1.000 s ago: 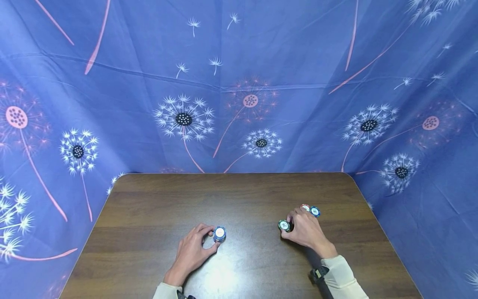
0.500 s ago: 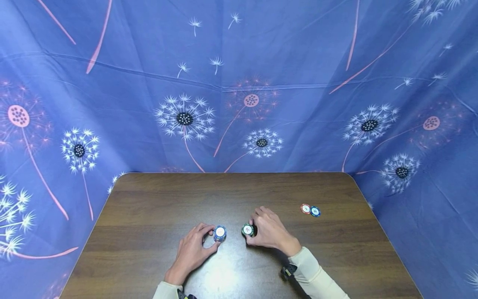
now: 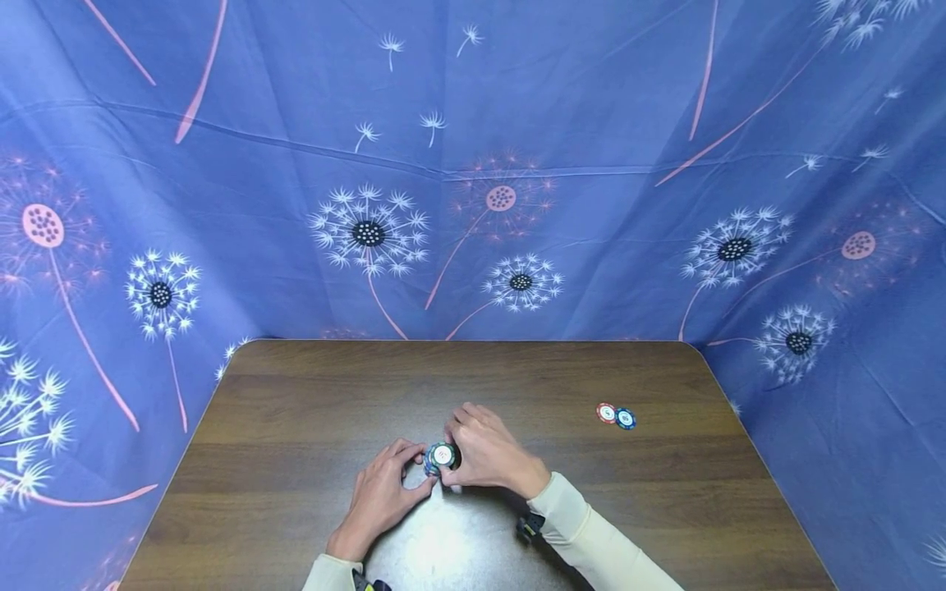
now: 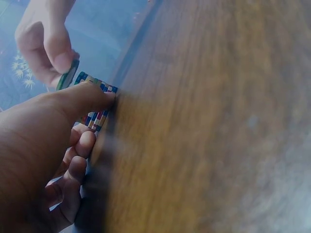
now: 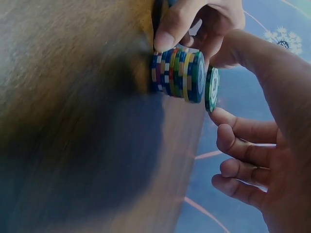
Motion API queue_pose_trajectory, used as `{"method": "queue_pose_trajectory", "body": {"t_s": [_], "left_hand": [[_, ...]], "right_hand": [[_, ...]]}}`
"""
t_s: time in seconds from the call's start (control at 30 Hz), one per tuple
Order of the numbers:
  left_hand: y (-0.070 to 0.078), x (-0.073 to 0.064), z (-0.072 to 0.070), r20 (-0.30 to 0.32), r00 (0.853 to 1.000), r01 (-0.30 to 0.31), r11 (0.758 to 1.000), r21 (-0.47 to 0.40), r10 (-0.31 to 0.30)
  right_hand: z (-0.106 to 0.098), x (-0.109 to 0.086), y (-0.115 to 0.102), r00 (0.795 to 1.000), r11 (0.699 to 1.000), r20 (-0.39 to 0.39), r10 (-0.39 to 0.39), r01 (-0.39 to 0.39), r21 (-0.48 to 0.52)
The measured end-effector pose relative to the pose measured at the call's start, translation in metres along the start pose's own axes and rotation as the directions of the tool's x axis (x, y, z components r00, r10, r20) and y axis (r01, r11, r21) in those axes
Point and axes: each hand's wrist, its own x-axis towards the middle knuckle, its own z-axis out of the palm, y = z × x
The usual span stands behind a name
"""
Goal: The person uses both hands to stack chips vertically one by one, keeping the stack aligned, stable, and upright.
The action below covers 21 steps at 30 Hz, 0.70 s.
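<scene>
A short stack of poker chips [image 5: 177, 75] in blue, red, green and yellow stands on the table left of its middle. My left hand [image 3: 380, 488] steadies it, thumb on the near side and fingertips on the far side. Between the thumb and a fingertip of my right hand [image 3: 486, 453] is one green poker chip [image 5: 212, 90] with a white centre. In the right wrist view this chip hovers just above the top of the stack, a narrow gap between them. From the head view it overlaps the stack, hiding most of its top.
Toward the back right of the wooden table [image 3: 332, 377] lie a red chip [image 3: 606, 413] and a blue chip [image 3: 626, 419], side by side with edges meeting. A blue dandelion-print cloth [image 3: 443, 98] hangs behind the table and along both sides.
My right hand has carried the green chip leftward from beside the red and blue chips to above the stack. The left hand has stayed at the stack.
</scene>
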Motion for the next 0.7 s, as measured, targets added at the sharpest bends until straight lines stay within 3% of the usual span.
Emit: {"method": "queue_pose_trajectory", "body": {"t_s": [0.43, 0.7], "left_hand": [[-0.001, -0.001, 0.000, -0.027, 0.999, -0.025, 1.000, 0.001, 0.025], [0.000, -0.001, 0.000, -0.023, 1.000, -0.021, 1.000, 0.001, 0.021]], "right_hand": [[0.003, 0.002, -0.004, 1.000, 1.000, 0.017, 0.006, -0.006, 0.007], [-0.010, -0.014, 0.002, 0.991, 0.985, 0.009, 0.130, -0.130, 0.109]]}}
